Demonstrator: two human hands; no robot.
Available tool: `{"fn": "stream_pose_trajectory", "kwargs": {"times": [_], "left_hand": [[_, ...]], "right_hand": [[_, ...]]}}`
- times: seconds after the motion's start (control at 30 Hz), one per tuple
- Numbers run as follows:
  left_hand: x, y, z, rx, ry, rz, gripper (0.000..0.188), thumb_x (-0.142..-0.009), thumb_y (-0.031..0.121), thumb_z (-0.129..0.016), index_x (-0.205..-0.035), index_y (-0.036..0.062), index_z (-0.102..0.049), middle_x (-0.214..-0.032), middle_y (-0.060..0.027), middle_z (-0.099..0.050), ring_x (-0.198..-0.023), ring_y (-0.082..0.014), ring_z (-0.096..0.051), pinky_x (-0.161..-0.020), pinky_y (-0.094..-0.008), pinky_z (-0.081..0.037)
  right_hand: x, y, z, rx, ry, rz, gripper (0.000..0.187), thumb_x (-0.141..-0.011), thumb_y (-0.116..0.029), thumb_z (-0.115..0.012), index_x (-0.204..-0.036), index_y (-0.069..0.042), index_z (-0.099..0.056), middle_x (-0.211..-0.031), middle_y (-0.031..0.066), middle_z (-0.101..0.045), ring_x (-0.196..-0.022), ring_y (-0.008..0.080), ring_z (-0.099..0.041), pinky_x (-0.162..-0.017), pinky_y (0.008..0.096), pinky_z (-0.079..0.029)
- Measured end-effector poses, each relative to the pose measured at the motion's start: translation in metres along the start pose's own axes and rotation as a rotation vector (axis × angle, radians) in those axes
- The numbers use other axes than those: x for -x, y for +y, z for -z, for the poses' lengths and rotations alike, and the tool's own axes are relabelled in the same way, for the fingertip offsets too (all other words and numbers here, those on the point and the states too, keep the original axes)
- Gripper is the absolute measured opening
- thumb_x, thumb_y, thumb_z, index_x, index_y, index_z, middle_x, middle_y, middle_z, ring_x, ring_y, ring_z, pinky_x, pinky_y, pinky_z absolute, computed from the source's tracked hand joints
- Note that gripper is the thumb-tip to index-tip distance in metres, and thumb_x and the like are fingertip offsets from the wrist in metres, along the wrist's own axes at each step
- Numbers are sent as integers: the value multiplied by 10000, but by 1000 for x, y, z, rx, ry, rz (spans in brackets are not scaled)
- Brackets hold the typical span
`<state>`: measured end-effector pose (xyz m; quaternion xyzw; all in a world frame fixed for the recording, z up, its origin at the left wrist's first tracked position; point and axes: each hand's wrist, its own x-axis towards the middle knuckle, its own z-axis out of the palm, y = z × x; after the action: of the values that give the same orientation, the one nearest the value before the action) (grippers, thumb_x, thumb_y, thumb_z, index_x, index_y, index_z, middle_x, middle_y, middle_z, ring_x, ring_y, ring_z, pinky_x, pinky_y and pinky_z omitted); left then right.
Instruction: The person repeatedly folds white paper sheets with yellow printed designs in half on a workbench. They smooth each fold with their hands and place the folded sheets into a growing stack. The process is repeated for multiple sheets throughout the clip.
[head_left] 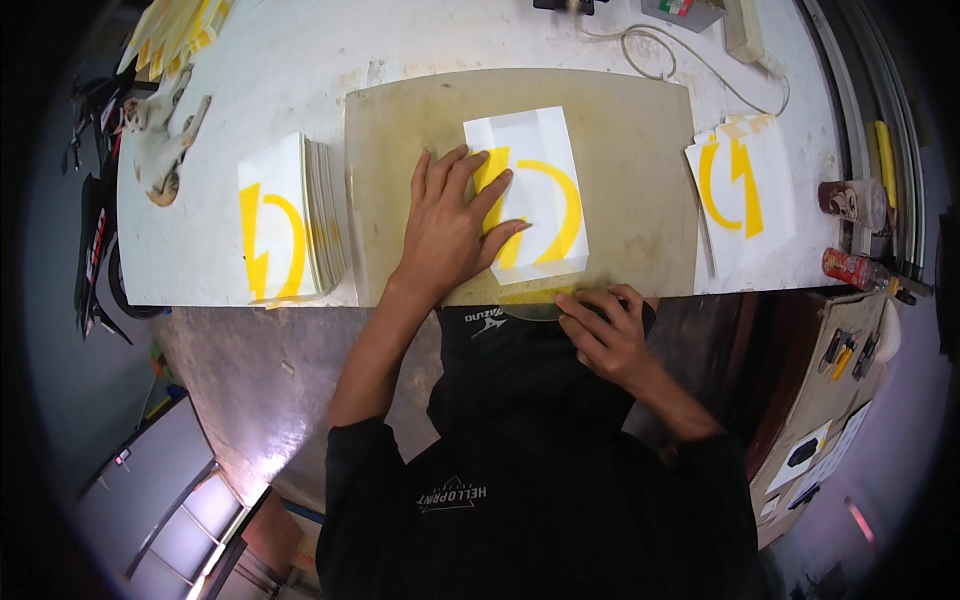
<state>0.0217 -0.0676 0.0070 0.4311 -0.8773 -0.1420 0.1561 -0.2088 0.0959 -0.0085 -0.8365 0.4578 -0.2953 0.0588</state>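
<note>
A white sheet [545,150] with a yellow lightning bolt and curved shape lies on a translucent tan mat [640,170]. My left hand [450,215] rests over the sheet's left side, fingers spread and fingertips on the yellow bolt. At the table's near edge, a yellowish translucent film [530,297] shows just below the sheet and hangs slightly over the edge. My right hand [608,330] is at that edge with curled fingers, its fingertips closed on the film's right end. Part of its grip is hidden.
Left of the mat stands a thick stack of similar printed sheets [285,220]; a looser pile [745,200] lies to the right. A cat [165,135] lies at the far left. A cup [850,203], a red bottle [850,268] and a cable [720,85] occupy the right side.
</note>
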Motion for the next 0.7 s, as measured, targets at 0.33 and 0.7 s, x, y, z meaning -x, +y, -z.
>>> {"fn": "stream_pose_trajectory", "kwargs": {"times": [0.33,0.7], "left_hand": [[5,0,-8,44,20,-39,470,-909,355,-781,-1322,141,-712,-1494,-213,-530,-1457,-394,-443,-1230,-588,-283],[5,-3,-9,87,30,-18,444,-908,351,-781,-1310,171,-730,-1497,-197,-528,-1451,-376,-451,-1232,-586,-279]], "right_hand": [[-22,25,5,13,-5,-32,245,-764,-83,-727,-1008,-68,-711,-1252,57,-720,-1068,249,-659,-971,519,-428],[10,36,26,106,-64,-64,225,-750,-79,-721,-975,-69,-729,-1278,27,-728,-1108,253,-662,-998,533,-406]]}}
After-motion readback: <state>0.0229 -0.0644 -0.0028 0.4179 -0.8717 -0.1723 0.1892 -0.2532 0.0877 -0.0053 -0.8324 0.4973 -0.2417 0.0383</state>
